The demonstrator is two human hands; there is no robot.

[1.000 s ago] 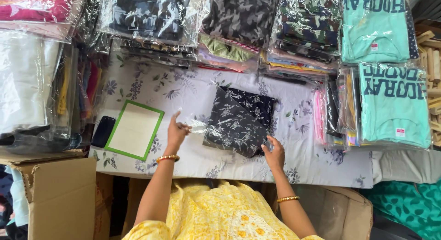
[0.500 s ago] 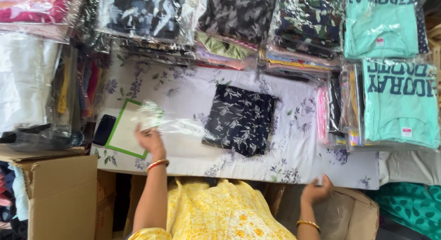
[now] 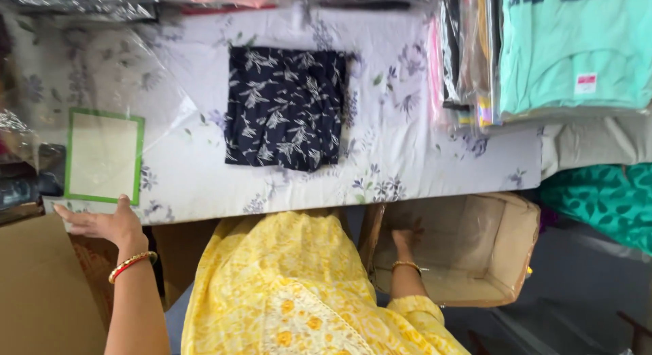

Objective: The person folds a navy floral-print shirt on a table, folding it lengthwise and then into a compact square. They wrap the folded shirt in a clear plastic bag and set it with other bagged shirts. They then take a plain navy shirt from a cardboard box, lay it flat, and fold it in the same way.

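Observation:
A folded dark blue garment with a white leaf print point(image 3: 285, 107) lies flat on the table's floral cloth point(image 3: 401, 168). My left hand point(image 3: 102, 224) is at the table's front left edge and holds the lower edge of a clear plastic bag point(image 3: 115, 90), which spreads over the left of the table. Under the bag lies a white card with a green border point(image 3: 102, 156). My right hand point(image 3: 406, 234) reaches down into an open cardboard box point(image 3: 506, 260) below the table edge. Its fingers are spread against the inside and nothing shows in them.
Packed mint-green shirts point(image 3: 570, 49) and a row of bagged garments point(image 3: 462, 63) crowd the right of the table. A teal patterned cloth point(image 3: 604, 199) hangs at far right. Another cardboard box point(image 3: 37, 287) stands at lower left. A dark flat object point(image 3: 49, 178) sits left of the card.
My left hand has carried the clear bag from beside the garment leftward and down to the table edge. My right hand left the garment and dropped into the box. The view moved closer.

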